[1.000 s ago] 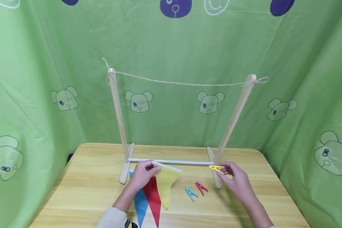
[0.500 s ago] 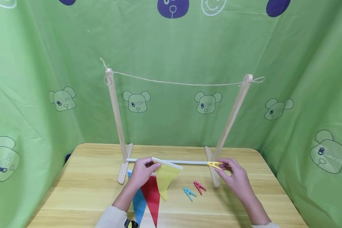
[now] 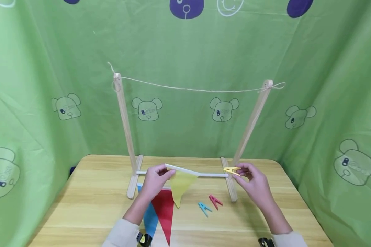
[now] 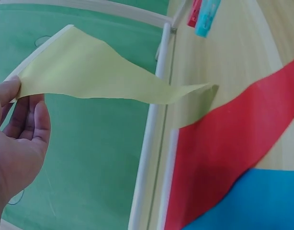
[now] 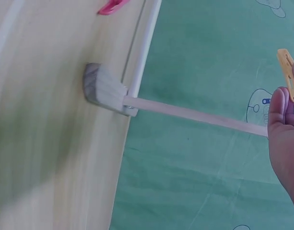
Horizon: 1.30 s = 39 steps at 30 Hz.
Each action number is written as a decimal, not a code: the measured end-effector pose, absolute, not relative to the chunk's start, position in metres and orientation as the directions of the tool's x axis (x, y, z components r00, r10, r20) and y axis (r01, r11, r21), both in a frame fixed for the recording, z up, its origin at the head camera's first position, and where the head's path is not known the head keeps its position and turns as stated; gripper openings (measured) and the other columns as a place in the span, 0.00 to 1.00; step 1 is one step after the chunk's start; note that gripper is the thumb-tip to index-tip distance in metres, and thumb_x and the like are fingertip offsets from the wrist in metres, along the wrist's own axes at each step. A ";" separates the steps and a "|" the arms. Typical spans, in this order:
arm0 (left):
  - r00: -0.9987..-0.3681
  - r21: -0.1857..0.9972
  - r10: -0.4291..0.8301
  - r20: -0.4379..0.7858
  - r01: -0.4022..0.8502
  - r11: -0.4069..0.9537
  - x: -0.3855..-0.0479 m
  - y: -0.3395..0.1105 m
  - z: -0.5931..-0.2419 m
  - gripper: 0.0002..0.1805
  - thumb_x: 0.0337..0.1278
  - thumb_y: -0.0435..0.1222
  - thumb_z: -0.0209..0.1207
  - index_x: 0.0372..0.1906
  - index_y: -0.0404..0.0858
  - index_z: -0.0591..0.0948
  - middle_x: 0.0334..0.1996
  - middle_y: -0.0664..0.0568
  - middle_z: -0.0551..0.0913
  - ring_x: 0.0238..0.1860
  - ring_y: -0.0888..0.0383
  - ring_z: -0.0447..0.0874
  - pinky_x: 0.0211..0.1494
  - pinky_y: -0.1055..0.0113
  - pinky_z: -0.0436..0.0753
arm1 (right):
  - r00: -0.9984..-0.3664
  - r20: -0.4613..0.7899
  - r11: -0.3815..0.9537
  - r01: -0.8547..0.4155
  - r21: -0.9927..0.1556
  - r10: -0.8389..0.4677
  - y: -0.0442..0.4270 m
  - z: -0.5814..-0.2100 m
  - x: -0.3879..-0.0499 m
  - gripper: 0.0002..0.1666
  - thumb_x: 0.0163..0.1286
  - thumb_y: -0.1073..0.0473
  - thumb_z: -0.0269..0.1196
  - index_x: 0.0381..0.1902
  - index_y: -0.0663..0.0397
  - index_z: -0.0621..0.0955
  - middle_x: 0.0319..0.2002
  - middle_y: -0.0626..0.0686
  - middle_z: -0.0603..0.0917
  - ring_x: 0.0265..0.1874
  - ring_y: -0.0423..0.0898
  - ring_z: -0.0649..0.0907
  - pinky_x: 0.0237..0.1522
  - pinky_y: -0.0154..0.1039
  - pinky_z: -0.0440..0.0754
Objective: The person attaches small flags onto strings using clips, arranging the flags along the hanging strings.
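Note:
My left hand (image 3: 155, 179) pinches the white-edged top corner of a yellow triangular pennant (image 3: 181, 187), which hangs in the air; the left wrist view shows thumb and fingers on that corner of the pennant (image 4: 89, 67). A yellow clothespin (image 3: 232, 170) is held by its handle end between thumb and fingers of my right hand (image 3: 253, 180). Its tip points left toward the pennant, apart from it. Below my left hand lie a red pennant (image 3: 164, 209) and a blue pennant (image 3: 150, 219). On the table between the hands are a blue clothespin (image 3: 204, 208) and a red clothespin (image 3: 215, 201).
Behind the hands stands a wooden frame with a left post (image 3: 124, 120) and a right post (image 3: 253, 120). A string (image 3: 185, 89) sags between the post tops. A white rod (image 3: 214, 175) joins the feet on the wooden table (image 3: 89, 192). Green cloth (image 3: 185, 137) surrounds it.
Both hands have risen a little, carrying the yellow pennant and the yellow clothespin upward. The pennant's tip has lifted off toward the back. The loose clothespins stay put.

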<state>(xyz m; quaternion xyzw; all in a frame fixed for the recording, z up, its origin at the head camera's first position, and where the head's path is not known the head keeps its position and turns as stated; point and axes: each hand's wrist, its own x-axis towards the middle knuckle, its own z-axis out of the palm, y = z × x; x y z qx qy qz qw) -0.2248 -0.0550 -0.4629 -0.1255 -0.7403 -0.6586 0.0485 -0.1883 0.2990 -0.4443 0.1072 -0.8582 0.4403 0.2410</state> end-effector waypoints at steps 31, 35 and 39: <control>-0.956 0.956 0.099 0.278 0.266 -0.121 -0.240 -0.023 -0.419 0.11 0.58 0.31 0.71 0.28 0.26 0.84 0.21 0.56 0.79 0.26 0.60 0.76 0.32 0.72 0.81 | -0.898 0.438 0.396 -0.391 -0.831 0.032 0.298 -0.381 -0.201 0.21 0.66 0.69 0.71 0.55 0.69 0.79 0.45 0.55 0.84 0.41 0.34 0.84 0.45 0.24 0.85; -0.952 0.954 0.104 0.287 0.273 -0.124 -0.242 -0.018 -0.413 0.11 0.59 0.32 0.71 0.29 0.27 0.84 0.22 0.56 0.81 0.27 0.58 0.78 0.34 0.68 0.84 | -0.880 0.473 0.385 -0.422 -0.821 0.044 0.300 -0.371 -0.202 0.21 0.65 0.71 0.71 0.55 0.70 0.79 0.43 0.44 0.84 0.41 0.34 0.83 0.45 0.24 0.84; -0.950 0.952 0.105 0.294 0.281 -0.123 -0.244 -0.015 -0.408 0.10 0.60 0.33 0.71 0.31 0.28 0.86 0.22 0.56 0.81 0.27 0.59 0.76 0.35 0.68 0.83 | -0.868 0.495 0.392 -0.441 -0.807 0.042 0.302 -0.362 -0.203 0.21 0.64 0.73 0.70 0.54 0.71 0.79 0.42 0.41 0.84 0.40 0.35 0.83 0.43 0.24 0.85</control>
